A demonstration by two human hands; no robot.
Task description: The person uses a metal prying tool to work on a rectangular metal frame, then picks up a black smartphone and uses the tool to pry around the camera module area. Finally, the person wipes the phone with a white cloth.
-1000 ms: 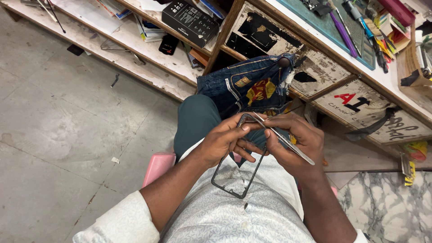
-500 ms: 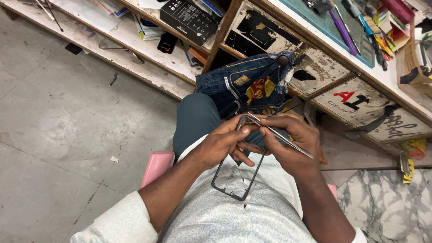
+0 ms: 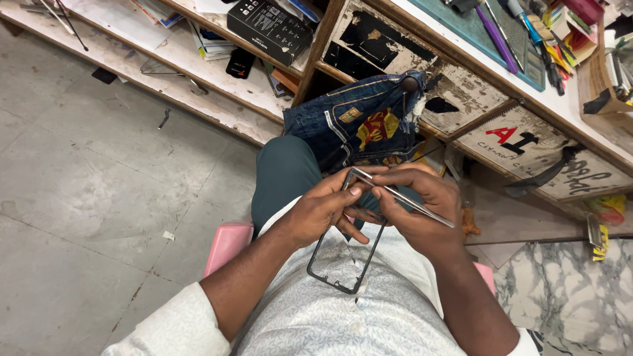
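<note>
Left hand (image 3: 323,211) pinching top edge of phone frame (image 3: 343,260), thin black open rectangle over lap. Looks light, flimsy, bendy, so hold by side rails. Right hand (image 3: 419,204) pinching metal tweezers (image 3: 402,198) shut against frame's top corner.

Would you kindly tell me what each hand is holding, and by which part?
The left hand grips the black phone frame at its top end. The right hand pinches metal tweezers near their middle, tips at the frame's top corner.
</note>
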